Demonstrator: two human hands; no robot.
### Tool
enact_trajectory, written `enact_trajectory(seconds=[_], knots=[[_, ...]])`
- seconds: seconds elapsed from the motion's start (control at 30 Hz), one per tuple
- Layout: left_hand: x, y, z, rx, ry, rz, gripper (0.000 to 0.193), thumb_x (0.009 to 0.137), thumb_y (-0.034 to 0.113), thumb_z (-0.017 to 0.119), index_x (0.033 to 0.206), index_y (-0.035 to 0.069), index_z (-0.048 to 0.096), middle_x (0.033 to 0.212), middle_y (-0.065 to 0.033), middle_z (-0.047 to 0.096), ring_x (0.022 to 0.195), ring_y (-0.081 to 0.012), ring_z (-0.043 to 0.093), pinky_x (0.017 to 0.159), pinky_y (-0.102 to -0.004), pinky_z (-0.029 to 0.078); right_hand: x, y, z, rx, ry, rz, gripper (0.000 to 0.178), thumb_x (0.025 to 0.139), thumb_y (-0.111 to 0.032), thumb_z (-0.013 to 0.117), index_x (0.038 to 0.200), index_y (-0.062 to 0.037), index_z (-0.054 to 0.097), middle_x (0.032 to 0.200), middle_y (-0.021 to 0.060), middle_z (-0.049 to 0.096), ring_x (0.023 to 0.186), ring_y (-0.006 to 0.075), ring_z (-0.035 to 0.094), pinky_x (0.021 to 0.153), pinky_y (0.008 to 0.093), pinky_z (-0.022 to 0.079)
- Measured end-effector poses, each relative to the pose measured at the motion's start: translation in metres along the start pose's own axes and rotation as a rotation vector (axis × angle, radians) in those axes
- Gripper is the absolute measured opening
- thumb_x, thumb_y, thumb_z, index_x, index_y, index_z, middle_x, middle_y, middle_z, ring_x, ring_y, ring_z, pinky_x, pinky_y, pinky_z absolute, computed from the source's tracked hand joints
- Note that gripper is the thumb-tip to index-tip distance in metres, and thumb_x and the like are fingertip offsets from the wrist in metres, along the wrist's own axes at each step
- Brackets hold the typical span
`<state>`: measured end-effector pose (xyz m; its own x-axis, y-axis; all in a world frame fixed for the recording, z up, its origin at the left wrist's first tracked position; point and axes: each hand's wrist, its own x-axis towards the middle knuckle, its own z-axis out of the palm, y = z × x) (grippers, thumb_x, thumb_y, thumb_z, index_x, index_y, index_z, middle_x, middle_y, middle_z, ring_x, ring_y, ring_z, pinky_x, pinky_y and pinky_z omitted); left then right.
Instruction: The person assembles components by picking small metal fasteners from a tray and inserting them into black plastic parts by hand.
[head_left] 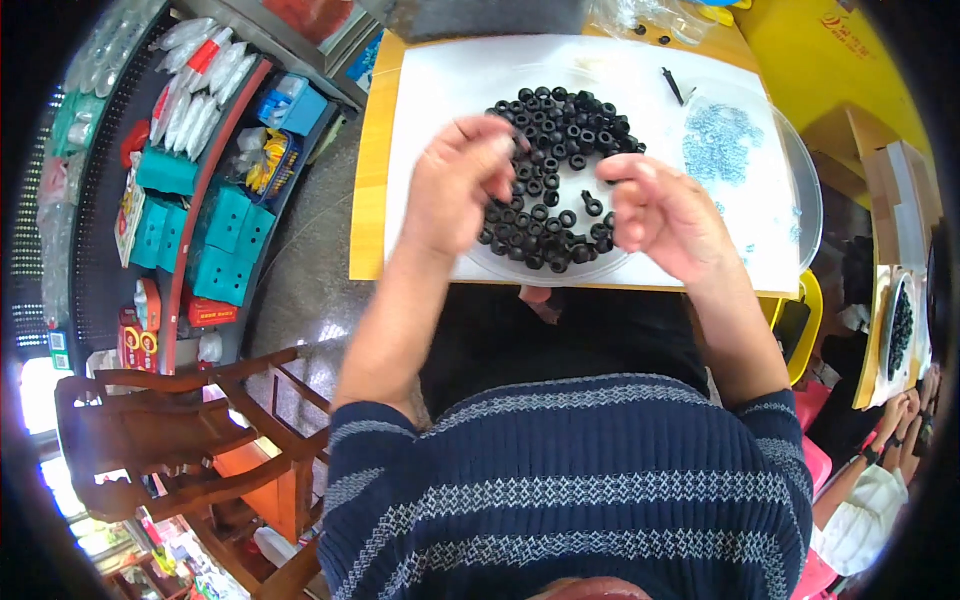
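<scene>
My left hand point(460, 185) hovers over the left side of a heap of small black rings point(530, 232). Its thumb and fingers are pinched together, and whatever is between them is too small to name. On the right side of the heap, my right hand point(668, 212) has its thumb and forefinger brought together and its other fingers curled. Anything in that grip cannot be made out. The rings lie in a shallow clear tray point(500, 272) on a white sheet point(430, 120). One loose black piece with a stem point(591, 203) lies between my hands.
Small pale blue pieces point(720, 140) are spread right of the rings, in a clear round tray point(812, 215). A thin black tool point(672, 86) lies behind them. Shelves with teal boxes point(222, 272) and a wooden chair point(180, 440) stand left. Another person's arm point(875, 450) shows at far right.
</scene>
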<state>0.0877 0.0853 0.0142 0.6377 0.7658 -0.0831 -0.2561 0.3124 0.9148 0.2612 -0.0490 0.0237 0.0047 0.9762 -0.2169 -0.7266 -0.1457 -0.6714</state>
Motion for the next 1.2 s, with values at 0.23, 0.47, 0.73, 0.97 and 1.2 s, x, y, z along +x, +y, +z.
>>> enact_trajectory(seconds=[0.23,0.47,0.73,0.97,1.2], knots=[[0.106,0.12,0.047,0.196,0.048,0.409,0.011,0.08,0.01,0.053,0.087,0.002,0.053,0.072,-0.005,0.055,0.063,-0.0131,0.055,0.058,-0.0215,0.048,-0.024,-0.016,-0.03,0.021,0.03,-0.169,0.023,0.083,-0.018,0.051,0.094,0.0015,0.054,0.063,0.0037,0.053,0.051,0.0108,0.048,0.048,0.0235,0.04],[0.049,0.024,0.047,1.077,-0.335,0.132,0.018,0.074,0.015,0.058,0.088,0.004,0.058,0.082,-0.0066,0.059,0.076,-0.016,0.057,0.068,-0.0291,0.046,-0.044,-0.031,-0.055,-0.112,0.103,-0.203,0.019,0.082,-0.015,0.052,0.092,0.0012,0.054,0.064,0.0038,0.053,0.051,0.0104,0.049,0.048,0.0218,0.041],[0.014,-0.026,0.056,1.558,-0.641,0.336,0.018,0.072,0.007,0.051,0.088,0.005,0.055,0.085,-0.0115,0.053,0.08,-0.0282,0.054,0.07,-0.037,0.045,-0.085,-0.065,-0.09,-0.413,0.304,-0.47,0.017,0.082,-0.011,0.05,0.092,0.0015,0.055,0.067,0.0038,0.054,0.057,0.0095,0.05,0.053,0.0207,0.042],[0.006,-0.03,0.064,1.68,-0.643,0.353,0.021,0.068,0.007,0.053,0.089,0.005,0.055,0.085,-0.0098,0.053,0.082,-0.0265,0.054,0.07,-0.0347,0.045,-0.095,-0.066,-0.1,-0.662,0.538,-0.469,0.014,0.081,-0.008,0.049,0.089,0.001,0.056,0.068,0.0025,0.055,0.058,0.0085,0.049,0.055,0.0203,0.041],[0.01,-0.019,0.051,1.012,-0.284,0.113,0.017,0.069,-0.001,0.055,0.085,0.003,0.052,0.081,-0.0027,0.053,0.067,-0.0081,0.05,0.058,-0.0212,0.042,-0.1,-0.071,-0.106,-1.177,0.719,-0.334,0.013,0.077,-0.009,0.055,0.087,-0.0014,0.058,0.071,0.0003,0.056,0.065,0.007,0.051,0.06,0.0209,0.043]])
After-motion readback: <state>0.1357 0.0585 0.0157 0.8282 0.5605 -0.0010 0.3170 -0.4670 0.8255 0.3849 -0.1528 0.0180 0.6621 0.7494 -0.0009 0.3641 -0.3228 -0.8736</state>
